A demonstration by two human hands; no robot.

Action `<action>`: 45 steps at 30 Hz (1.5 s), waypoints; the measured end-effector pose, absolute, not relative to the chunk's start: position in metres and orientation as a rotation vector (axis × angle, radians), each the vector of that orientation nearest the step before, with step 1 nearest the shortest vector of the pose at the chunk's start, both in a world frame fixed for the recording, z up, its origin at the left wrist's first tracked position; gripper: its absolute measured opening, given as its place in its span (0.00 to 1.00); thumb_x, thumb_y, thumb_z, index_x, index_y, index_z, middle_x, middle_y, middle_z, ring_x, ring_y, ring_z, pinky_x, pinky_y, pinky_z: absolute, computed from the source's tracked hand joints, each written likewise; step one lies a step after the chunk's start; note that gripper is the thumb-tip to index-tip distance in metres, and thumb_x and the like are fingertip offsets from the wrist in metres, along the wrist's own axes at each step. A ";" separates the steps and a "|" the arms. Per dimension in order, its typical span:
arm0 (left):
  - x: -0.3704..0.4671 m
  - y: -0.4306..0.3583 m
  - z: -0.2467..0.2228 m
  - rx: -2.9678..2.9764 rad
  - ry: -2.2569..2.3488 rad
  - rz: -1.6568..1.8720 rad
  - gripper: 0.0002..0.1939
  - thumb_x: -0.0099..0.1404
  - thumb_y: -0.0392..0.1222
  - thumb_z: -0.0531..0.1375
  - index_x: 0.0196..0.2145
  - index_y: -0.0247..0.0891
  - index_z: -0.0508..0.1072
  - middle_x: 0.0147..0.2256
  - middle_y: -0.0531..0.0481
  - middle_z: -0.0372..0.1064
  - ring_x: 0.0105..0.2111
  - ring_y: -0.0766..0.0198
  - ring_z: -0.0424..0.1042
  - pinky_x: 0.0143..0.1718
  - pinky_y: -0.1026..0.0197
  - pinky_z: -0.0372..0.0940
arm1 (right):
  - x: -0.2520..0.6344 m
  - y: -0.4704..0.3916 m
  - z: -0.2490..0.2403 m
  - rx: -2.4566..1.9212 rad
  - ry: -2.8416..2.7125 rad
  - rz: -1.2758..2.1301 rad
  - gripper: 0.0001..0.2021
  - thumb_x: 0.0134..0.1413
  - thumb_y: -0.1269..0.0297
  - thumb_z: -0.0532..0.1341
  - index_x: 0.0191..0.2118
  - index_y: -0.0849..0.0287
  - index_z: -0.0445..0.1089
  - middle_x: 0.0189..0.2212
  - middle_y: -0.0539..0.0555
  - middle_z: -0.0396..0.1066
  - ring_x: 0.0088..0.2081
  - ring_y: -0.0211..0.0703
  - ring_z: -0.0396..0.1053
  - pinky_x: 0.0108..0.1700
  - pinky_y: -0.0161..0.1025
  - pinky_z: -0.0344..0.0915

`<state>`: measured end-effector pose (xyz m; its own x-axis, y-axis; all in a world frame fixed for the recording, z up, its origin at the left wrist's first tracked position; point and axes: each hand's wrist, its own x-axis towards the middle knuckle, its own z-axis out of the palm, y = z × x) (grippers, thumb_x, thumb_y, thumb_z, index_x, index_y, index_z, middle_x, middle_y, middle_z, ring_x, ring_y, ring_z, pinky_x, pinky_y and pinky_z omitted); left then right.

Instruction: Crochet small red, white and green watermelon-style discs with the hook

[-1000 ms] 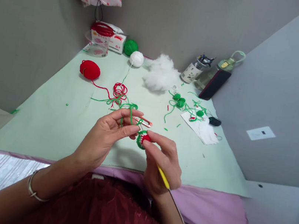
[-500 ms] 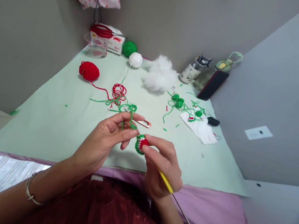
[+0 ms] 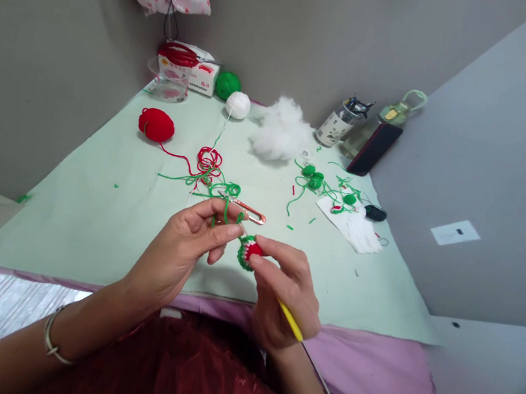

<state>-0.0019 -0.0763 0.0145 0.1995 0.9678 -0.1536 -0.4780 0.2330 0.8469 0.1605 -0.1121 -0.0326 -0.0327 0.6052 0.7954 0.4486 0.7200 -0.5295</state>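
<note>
My left hand [image 3: 187,238] is closed in a pinch on a thin metal needle [image 3: 244,228], mostly hidden by the fingers. Green yarn [image 3: 227,210] loops over those fingertips. Between thumb and fingers, my right hand [image 3: 286,286] grips a small crocheted piece [image 3: 248,252], red in the middle with a white line and a green edge. The needle's visible end lies close to the piece's top; whether it passes through the stitches I cannot tell. A crochet hook with a yellow handle [image 3: 291,322] is tucked in the right palm, its metal shaft pointing down along the wrist.
An orange-edged snips-like tool [image 3: 253,213] lies just beyond my left fingers, near tangled red and green yarn [image 3: 209,162]. Red [image 3: 156,125], white [image 3: 238,106] and green [image 3: 228,86] yarn balls stand behind. White stuffing [image 3: 280,130], small green pieces [image 3: 315,180] and a pen cup [image 3: 335,126] lie farther right.
My left fingertips have shifted slightly, and the green yarn loop beside them has changed shape and moved up a little. The right hand and crocheted piece stay nearly in place.
</note>
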 end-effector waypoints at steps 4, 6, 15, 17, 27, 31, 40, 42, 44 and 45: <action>-0.001 -0.077 0.017 0.794 0.824 1.178 0.05 0.60 0.37 0.73 0.32 0.37 0.81 0.37 0.54 0.73 0.21 0.78 0.59 0.23 0.70 0.58 | 0.153 -0.108 -0.034 -0.806 -1.572 0.040 0.21 0.66 0.76 0.62 0.58 0.46 0.77 0.51 0.55 0.80 0.46 0.47 0.79 0.40 0.47 0.81; -0.001 -0.077 0.016 0.818 0.816 1.175 0.04 0.61 0.38 0.72 0.33 0.37 0.81 0.37 0.54 0.73 0.21 0.78 0.59 0.23 0.70 0.58 | 0.151 -0.106 -0.034 -0.796 -1.562 0.027 0.21 0.66 0.76 0.62 0.58 0.46 0.77 0.51 0.55 0.80 0.46 0.46 0.79 0.40 0.46 0.81; -0.004 -0.075 0.008 0.861 0.826 1.155 0.05 0.62 0.40 0.73 0.35 0.41 0.82 0.33 0.56 0.69 0.22 0.75 0.55 0.21 0.70 0.56 | 0.154 -0.110 -0.028 -0.844 -1.604 0.101 0.20 0.65 0.77 0.62 0.56 0.49 0.77 0.51 0.55 0.80 0.46 0.45 0.79 0.42 0.44 0.79; -0.007 -0.075 0.006 0.895 0.790 1.090 0.08 0.63 0.41 0.73 0.41 0.43 0.83 0.29 0.57 0.66 0.22 0.74 0.54 0.20 0.70 0.53 | 0.155 -0.110 -0.024 -0.832 -1.604 0.187 0.18 0.65 0.77 0.62 0.55 0.50 0.77 0.49 0.55 0.80 0.45 0.43 0.78 0.43 0.43 0.78; -0.018 -0.061 0.009 0.870 0.554 0.788 0.48 0.61 0.36 0.74 0.73 0.42 0.58 0.29 0.57 0.73 0.26 0.71 0.66 0.30 0.68 0.59 | 0.162 -0.093 -0.019 -0.642 -1.195 1.121 0.05 0.63 0.59 0.68 0.39 0.51 0.82 0.32 0.52 0.79 0.36 0.43 0.76 0.38 0.41 0.74; -0.024 -0.051 0.008 0.917 0.587 0.755 0.50 0.57 0.36 0.76 0.73 0.42 0.60 0.26 0.58 0.71 0.23 0.71 0.60 0.25 0.68 0.53 | 0.160 -0.094 -0.016 -0.547 -1.121 1.298 0.07 0.61 0.58 0.69 0.35 0.53 0.81 0.27 0.51 0.76 0.28 0.40 0.71 0.31 0.38 0.69; -0.059 -0.024 0.008 1.233 0.800 0.830 0.17 0.60 0.51 0.71 0.43 0.38 0.85 0.37 0.43 0.79 0.20 0.71 0.59 0.21 0.65 0.56 | 0.175 -0.086 -0.015 -0.494 -0.996 1.364 0.08 0.64 0.57 0.66 0.34 0.52 0.73 0.25 0.48 0.62 0.25 0.37 0.56 0.22 0.31 0.54; -0.086 -0.011 0.007 1.477 0.998 0.725 0.16 0.59 0.52 0.73 0.40 0.39 0.86 0.38 0.43 0.79 0.29 0.62 0.72 0.27 0.65 0.64 | 0.182 -0.083 -0.016 -0.561 -0.981 1.315 0.08 0.64 0.56 0.65 0.34 0.52 0.71 0.26 0.48 0.61 0.26 0.37 0.55 0.22 0.32 0.54; -0.107 -0.001 0.008 1.682 1.211 0.712 0.15 0.58 0.51 0.74 0.39 0.42 0.86 0.39 0.47 0.80 0.35 0.59 0.74 0.33 0.65 0.66 | 0.187 -0.081 -0.017 -0.635 -0.966 1.280 0.08 0.63 0.55 0.66 0.36 0.52 0.72 0.28 0.49 0.63 0.27 0.37 0.56 0.24 0.33 0.58; -0.111 0.001 0.010 1.767 1.301 0.805 0.13 0.57 0.49 0.75 0.38 0.43 0.85 0.40 0.50 0.79 0.39 0.59 0.73 0.37 0.67 0.65 | 0.188 -0.080 -0.018 -0.661 -0.955 1.271 0.08 0.62 0.55 0.66 0.36 0.52 0.73 0.29 0.49 0.64 0.28 0.37 0.57 0.25 0.33 0.59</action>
<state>-0.1115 0.0013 0.0103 0.2739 0.9609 0.0402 0.4647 -0.1689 0.8692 0.1876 -0.0801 -0.0176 0.0191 0.9748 0.2221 -0.4846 0.2033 -0.8508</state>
